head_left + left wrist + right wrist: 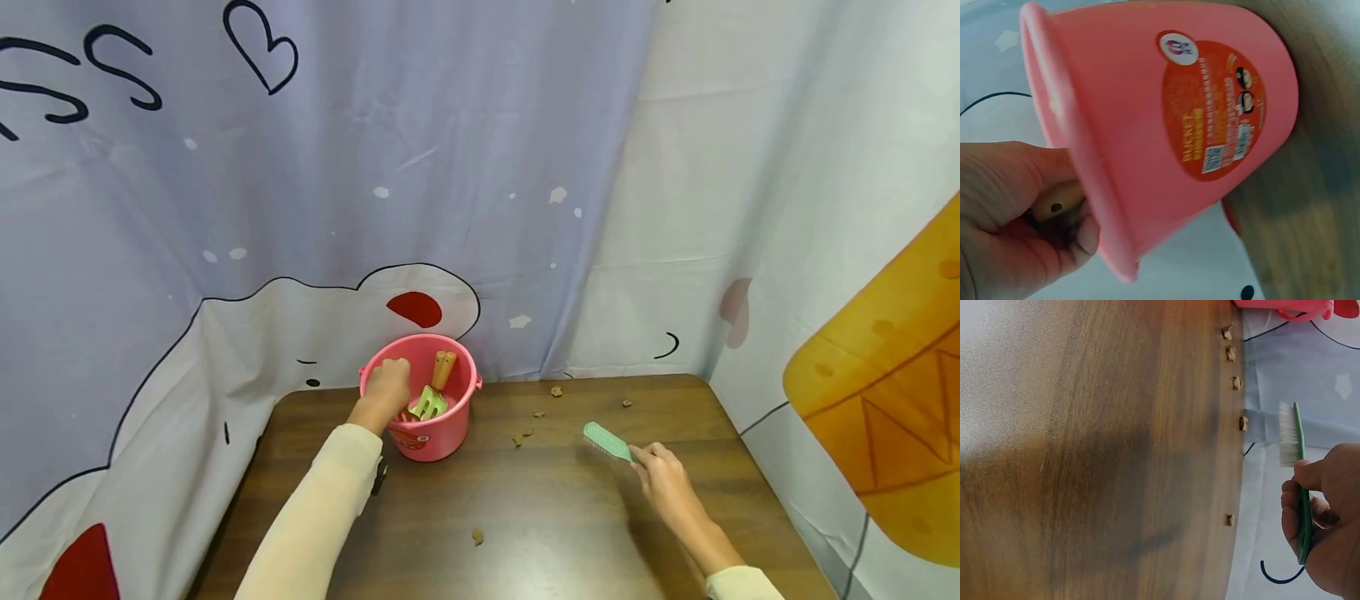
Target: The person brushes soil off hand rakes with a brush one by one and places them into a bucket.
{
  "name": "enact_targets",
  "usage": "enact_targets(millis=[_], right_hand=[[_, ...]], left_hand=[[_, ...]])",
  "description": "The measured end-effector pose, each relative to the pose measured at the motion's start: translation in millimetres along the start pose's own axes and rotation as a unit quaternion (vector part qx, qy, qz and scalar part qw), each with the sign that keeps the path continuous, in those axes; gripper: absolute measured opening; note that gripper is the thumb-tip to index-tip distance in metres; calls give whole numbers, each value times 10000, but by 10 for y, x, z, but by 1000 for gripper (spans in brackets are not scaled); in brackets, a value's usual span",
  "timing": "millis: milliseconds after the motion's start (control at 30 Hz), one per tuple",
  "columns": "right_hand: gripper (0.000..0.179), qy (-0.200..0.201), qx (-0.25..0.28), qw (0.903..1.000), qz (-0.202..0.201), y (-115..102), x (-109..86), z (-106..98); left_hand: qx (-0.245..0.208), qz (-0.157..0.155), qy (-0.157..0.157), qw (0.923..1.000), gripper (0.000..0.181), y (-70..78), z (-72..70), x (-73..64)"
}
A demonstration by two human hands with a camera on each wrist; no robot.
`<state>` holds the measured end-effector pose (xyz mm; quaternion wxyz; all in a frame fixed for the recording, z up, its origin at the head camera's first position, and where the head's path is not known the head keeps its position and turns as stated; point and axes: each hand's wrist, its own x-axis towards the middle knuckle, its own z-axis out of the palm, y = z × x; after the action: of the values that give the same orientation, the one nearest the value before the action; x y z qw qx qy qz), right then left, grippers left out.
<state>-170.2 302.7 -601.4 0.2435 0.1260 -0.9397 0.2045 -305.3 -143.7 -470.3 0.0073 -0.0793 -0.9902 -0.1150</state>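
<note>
A pink bucket (431,437) stands at the left of the table's back part. My left hand (388,387) reaches over its near-left rim and grips the wooden handle (1060,201) of a tool whose head is hidden by the bucket wall in the left wrist view. Also inside the bucket are a small green garden fork (429,404) and wooden handles (443,368). On the right, my right hand (667,483) holds a green brush (607,440) by its handle, above the table. White bristles (1288,434) show on the brush in the right wrist view.
Small brown dry pieces lie scattered on the wooden table (540,508): one piece (477,537) near the front, one piece (627,403) towards the back right, several between. A printed curtain (480,167) hangs right behind the table.
</note>
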Motion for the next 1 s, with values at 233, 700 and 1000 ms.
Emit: enact_targets(millis=[233,700,1000], right_hand=[[29,-167,62,9997,166,4,-14,3],[30,-505,152,9976,444,-20,-28,-23],[31,-530,211,9973,458,-13,-26,-12]], left_hand=[[-248,-206,-169,9993,15,10,111,93],[-559,-326,-27,9979,18,56,282,234],[-802,-345,-42,9962,33,78,296,301]])
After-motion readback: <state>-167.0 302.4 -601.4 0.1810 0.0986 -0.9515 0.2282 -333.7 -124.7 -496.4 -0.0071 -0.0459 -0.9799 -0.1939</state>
